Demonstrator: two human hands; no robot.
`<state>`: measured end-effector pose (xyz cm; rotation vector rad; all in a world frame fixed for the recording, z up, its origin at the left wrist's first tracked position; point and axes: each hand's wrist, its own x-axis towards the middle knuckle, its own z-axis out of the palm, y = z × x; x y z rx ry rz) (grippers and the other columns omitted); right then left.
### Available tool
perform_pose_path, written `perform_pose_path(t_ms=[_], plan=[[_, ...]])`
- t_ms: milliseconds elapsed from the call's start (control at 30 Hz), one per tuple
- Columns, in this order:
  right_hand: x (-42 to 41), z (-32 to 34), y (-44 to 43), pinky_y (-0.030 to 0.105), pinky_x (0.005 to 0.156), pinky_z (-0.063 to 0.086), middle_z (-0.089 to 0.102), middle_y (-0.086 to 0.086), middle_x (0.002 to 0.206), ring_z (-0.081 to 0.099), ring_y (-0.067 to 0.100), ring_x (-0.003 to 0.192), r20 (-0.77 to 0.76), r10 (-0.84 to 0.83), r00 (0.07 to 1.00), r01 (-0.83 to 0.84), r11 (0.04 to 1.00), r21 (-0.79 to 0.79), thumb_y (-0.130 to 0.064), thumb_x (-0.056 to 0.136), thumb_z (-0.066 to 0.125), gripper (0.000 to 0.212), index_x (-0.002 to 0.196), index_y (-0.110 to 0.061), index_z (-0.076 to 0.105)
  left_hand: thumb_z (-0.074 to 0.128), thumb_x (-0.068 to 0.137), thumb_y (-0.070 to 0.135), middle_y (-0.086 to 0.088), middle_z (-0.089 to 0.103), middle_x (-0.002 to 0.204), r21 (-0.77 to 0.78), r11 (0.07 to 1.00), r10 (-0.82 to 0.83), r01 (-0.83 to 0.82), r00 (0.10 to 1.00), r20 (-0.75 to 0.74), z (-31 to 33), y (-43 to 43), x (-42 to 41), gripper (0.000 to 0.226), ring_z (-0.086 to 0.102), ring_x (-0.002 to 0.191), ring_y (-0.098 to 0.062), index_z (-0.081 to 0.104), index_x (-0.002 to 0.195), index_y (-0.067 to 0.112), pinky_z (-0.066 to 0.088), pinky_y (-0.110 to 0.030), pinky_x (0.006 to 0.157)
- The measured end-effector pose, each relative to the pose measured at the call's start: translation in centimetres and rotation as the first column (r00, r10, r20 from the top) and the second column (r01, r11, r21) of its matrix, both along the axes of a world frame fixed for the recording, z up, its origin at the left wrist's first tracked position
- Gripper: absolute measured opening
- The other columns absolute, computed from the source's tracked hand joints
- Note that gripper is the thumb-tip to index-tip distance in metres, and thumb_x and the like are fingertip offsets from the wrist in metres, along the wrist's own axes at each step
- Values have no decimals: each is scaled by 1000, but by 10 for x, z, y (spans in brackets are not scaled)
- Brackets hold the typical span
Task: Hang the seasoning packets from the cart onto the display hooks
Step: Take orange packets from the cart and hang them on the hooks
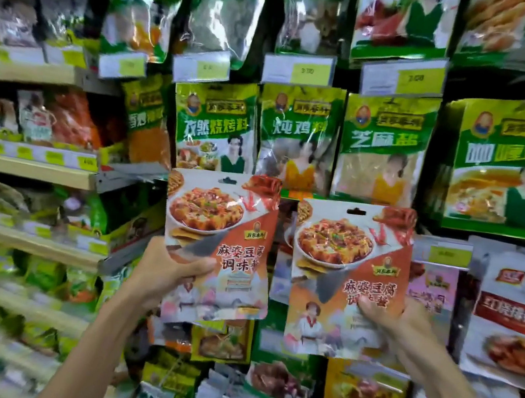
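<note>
Two identical mapo tofu seasoning packets are held upright, side by side, in front of a hanging display of packets. The left hand (168,273) grips the left packet (218,247) at its lower left corner: the thumb (197,266) lies across the printed front and the remaining fingers are curled behind the packet, out of view. The right hand (407,323) grips the right packet (345,278) at its lower right edge, with the thumb pressed on the front face and the other fingers behind. The two packets are just beside each other, with a narrow gap between them, and the right packet sits slightly lower. Each packet has a hang hole at the centre of its top edge, at (227,180) on the left packet and at (356,211) on the right packet; neither hole is seen on a hook. Directly above and behind the held packets hangs a row of green packets (384,149), and the top edges of the held packets overlap the lower edges of that row. Yellow-and-white price tags (298,69) are mounted above the green row. To the right hangs a white packet with a red band (518,321). To the left, wooden shelves (16,166) carry further bagged goods, blurred in this view.
</note>
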<state>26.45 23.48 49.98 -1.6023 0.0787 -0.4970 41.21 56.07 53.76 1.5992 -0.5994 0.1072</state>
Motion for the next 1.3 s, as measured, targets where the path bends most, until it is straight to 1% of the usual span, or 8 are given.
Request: perform_pose_path(t_ms=[67, 133, 400, 533, 767, 967, 1100, 1300], plan=[[15, -7, 25, 33, 75, 59, 74, 16, 99, 71, 30, 94, -26, 33, 999, -32, 999, 18, -26, 70, 74, 42, 99, 3, 65, 86, 54, 28, -2, 55, 45, -5, 1000, -5, 4, 1000, -15, -10, 23, 22, 30, 49, 40, -13, 62, 48, 11, 41, -22, 44], [29, -15, 48, 31, 75, 60, 74, 15, 100, 71, 31, 95, -41, 46, 998, -43, 996, 74, -24, 70, 74, 39, 102, -3, 67, 88, 50, 30, -11, 56, 50, 1, 1000, -11, 11, 999, -43, -18, 45, 45, 37, 50, 46, -16, 63, 55, 4, 41, -25, 46], [83, -59, 140, 45, 86, 54, 74, 11, 93, 71, 28, 92, -144, -45, 989, 62, 992, 113, -25, 75, 75, 32, 100, -5, 67, 85, 55, 23, 1, 63, 49, 92, 985, -136, 145, 986, -101, -45, 99, 121, 18, 57, 42, -8, 70, 55, 13, 44, -16, 44], [103, -67, 159, 51, 95, 51, 73, 15, 104, 69, 31, 100, -172, -78, 982, 102, 985, 138, -24, 80, 74, 37, 109, -2, 66, 83, 55, 25, 5, 60, 45, 119, 973, -182, 195, 977, -114, -55, 106, 145, 17, 56, 40, -6, 68, 49, 18, 43, -14, 43], [134, -62, 170, 31, 81, 56, 75, 6, 100, 71, 22, 96, -150, -105, 983, 123, 986, 112, -34, 71, 77, 42, 104, -10, 68, 87, 44, 30, -8, 75, 74, 59, 981, -169, 183, 967, -190, -83, 116, 176, 34, 71, 62, -17, 77, 72, 13, 52, -21, 53], [149, -53, 174, 36, 87, 55, 75, 6, 103, 71, 21, 98, -121, -103, 987, 118, 984, 131, -30, 73, 75, 47, 112, -6, 64, 87, 49, 24, -11, 74, 75, 28, 986, -156, 167, 960, -233, -92, 122, 184, 25, 72, 66, -22, 78, 71, 15, 56, -27, 56], [156, -44, 172, 36, 87, 54, 74, 7, 104, 70, 22, 98, -115, -143, 983, 158, 978, 135, -24, 77, 73, 36, 108, -8, 66, 80, 64, 3, -5, 72, 63, 12, 987, -151, 157, 964, -217, -94, 121, 181, 15, 66, 50, -11, 77, 62, 17, 49, -18, 45], [164, -34, 172, 37, 88, 54, 73, 7, 107, 69, 21, 100, -139, -157, 978, 177, 973, 146, -18, 84, 70, 27, 109, -8, 65, 81, 56, 12, -8, 74, 72, -22, 988, -153, 152, 958, -241, -92, 120, 178, 11, 72, 64, -18, 78, 66, 15, 52, -19, 51]])
